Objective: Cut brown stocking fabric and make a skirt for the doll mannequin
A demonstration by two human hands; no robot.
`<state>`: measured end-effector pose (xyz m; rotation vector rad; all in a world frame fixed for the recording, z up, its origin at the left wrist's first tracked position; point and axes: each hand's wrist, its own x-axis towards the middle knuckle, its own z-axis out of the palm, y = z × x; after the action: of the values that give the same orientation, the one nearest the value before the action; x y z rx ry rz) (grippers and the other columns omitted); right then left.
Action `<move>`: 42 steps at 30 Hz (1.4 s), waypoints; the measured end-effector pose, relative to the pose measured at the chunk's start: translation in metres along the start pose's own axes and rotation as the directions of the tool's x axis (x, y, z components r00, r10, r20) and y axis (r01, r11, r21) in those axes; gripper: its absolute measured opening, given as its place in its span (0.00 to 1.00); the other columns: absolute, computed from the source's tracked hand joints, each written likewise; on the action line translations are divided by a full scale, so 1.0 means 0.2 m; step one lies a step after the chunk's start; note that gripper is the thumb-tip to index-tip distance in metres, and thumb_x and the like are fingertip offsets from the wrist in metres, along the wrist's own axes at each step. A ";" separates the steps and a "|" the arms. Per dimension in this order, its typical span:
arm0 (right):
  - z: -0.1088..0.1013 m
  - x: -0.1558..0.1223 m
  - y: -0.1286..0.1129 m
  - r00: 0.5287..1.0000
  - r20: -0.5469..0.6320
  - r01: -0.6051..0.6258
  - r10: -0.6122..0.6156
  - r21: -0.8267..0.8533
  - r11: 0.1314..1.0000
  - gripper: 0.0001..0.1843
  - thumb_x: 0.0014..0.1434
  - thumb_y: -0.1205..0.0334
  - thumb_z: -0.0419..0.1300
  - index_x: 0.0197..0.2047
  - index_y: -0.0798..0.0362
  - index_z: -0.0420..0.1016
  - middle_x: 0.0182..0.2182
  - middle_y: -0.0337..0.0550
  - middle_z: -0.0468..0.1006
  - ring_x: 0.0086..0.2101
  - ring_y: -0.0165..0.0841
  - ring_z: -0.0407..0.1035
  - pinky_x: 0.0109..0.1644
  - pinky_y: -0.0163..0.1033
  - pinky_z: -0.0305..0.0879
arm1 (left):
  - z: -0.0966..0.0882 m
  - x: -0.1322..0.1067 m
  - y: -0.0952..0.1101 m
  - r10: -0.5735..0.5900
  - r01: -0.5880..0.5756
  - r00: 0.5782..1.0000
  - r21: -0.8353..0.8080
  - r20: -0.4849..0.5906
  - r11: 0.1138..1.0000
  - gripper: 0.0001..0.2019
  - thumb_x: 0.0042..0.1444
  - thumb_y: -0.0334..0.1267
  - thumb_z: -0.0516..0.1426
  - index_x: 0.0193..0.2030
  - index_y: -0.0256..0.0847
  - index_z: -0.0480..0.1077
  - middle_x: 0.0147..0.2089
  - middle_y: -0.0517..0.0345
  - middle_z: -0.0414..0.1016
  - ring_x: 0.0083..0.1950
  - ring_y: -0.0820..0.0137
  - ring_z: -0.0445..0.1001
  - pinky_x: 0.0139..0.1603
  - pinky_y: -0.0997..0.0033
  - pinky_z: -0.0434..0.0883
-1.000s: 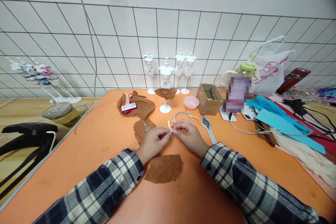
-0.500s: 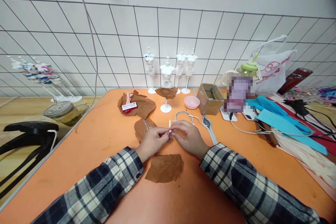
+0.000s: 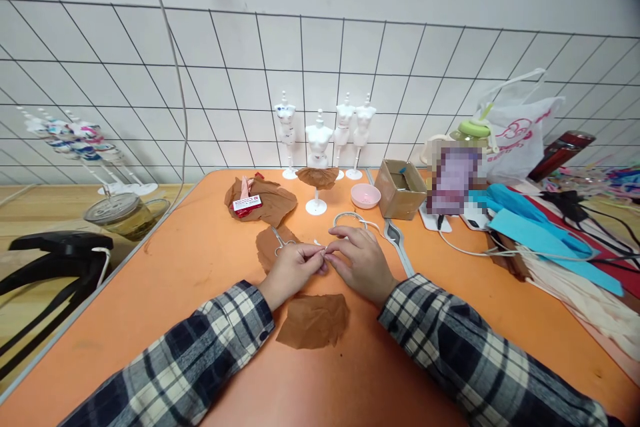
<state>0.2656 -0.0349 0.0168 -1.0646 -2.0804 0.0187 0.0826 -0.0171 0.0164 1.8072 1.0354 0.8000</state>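
My left hand (image 3: 293, 268) and my right hand (image 3: 361, 260) meet at the middle of the orange table (image 3: 200, 267), fingertips pinched together on a small white strip (image 3: 320, 245) between them. A brown fabric piece (image 3: 314, 320) lies just below my hands. Small scissors (image 3: 278, 240) rest on another brown fabric scrap (image 3: 270, 245) to the left of my left hand. A white loop of cord (image 3: 350, 219) lies just beyond my right hand.
Small white mannequin busts (image 3: 319, 140) stand at the back by the wire grid, one with a brown skirt (image 3: 316, 177). Beside them lie a pink dish (image 3: 365, 195), a cardboard box (image 3: 400, 188), a phone on a stand (image 3: 453, 177), blue fabric (image 3: 540, 230) and a glass jar (image 3: 120, 215).
The white strip's upright end has dropped lower between my fingertips. My right hand has flattened slightly over the table; both hands stay in place.
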 end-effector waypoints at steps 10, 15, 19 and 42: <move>0.00 0.01 0.02 0.999 0.024 0.037 -0.037 0.010 0.999 0.06 0.63 0.63 0.56 0.41 0.48 0.75 0.49 0.45 0.76 0.48 0.37 0.70 0.52 0.47 0.59 | 0.00 0.00 -0.01 -0.057 0.056 0.998 -0.102 -0.007 0.993 0.12 0.57 0.39 0.54 0.30 0.36 0.77 0.25 0.56 0.79 0.26 0.71 0.75 0.31 0.74 0.74; 0.00 0.01 0.02 0.998 0.041 0.042 -0.042 0.009 0.999 0.05 0.61 0.65 0.57 0.38 0.48 0.74 0.49 0.43 0.77 0.47 0.37 0.71 0.54 0.49 0.57 | 0.01 0.00 -0.02 -0.036 0.036 0.999 -0.016 0.007 0.999 0.14 0.58 0.37 0.52 0.28 0.37 0.77 0.25 0.57 0.78 0.27 0.71 0.75 0.31 0.75 0.72; 0.02 0.01 0.02 0.997 0.001 -0.081 0.082 0.176 0.981 0.03 0.56 0.67 0.60 0.34 0.49 0.74 0.47 0.44 0.78 0.47 0.38 0.71 0.53 0.48 0.60 | 0.02 -0.01 0.01 -0.015 0.015 1.000 0.032 0.003 0.999 0.14 0.57 0.36 0.52 0.26 0.37 0.76 0.23 0.58 0.77 0.26 0.72 0.74 0.30 0.76 0.70; 0.04 0.04 0.12 0.825 0.129 -0.445 0.549 0.749 0.492 0.08 0.56 0.56 0.57 0.31 0.51 0.66 0.42 0.45 0.77 0.35 0.32 0.70 0.41 0.40 0.68 | -0.04 -0.03 0.00 0.287 -0.307 0.951 -0.244 -0.114 0.920 0.15 0.59 0.48 0.54 0.31 0.39 0.72 0.39 0.51 0.72 0.42 0.65 0.69 0.49 0.65 0.66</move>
<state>0.2733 -0.0120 0.0079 -1.0277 -1.3121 1.0166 0.0733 -0.0193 0.0197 1.7363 0.6706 1.1420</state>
